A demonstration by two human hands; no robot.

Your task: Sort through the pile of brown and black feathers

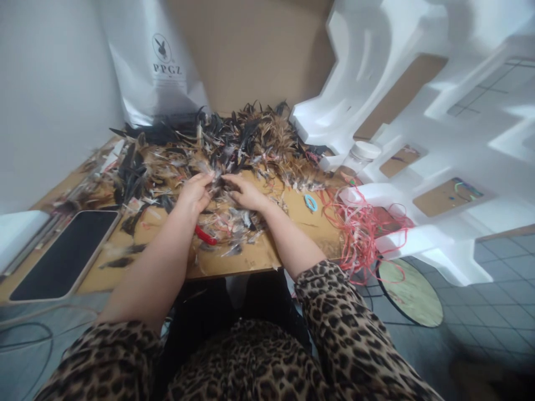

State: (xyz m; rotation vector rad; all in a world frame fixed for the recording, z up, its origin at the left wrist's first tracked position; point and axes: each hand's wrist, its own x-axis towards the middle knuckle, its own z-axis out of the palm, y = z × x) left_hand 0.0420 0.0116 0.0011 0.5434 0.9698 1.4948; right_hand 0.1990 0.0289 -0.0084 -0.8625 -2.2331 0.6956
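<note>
Over the middle of the table, my left hand (195,192) has its fingertips pinched on a small bunch of dark and grey feathers (218,182). My right hand (247,193) meets it from the other side, its thumb and fingers closed on the same bunch. Blur and overlap hide the exact feathers between the fingertips. Below the hands lie loose feather scraps (238,223) and a curved red object (205,236), partly covered by my left forearm. Behind them spreads a large heap of brown and black feathers (263,131).
On the left of the cardboard-coloured tabletop (303,234) lies a phone (64,256). A light-blue ring (310,203), tangled pink string (359,234) and a white-lidded jar (363,156) are at the right. White foam packing (401,100) rises there; a printed white bag (163,83) stands behind.
</note>
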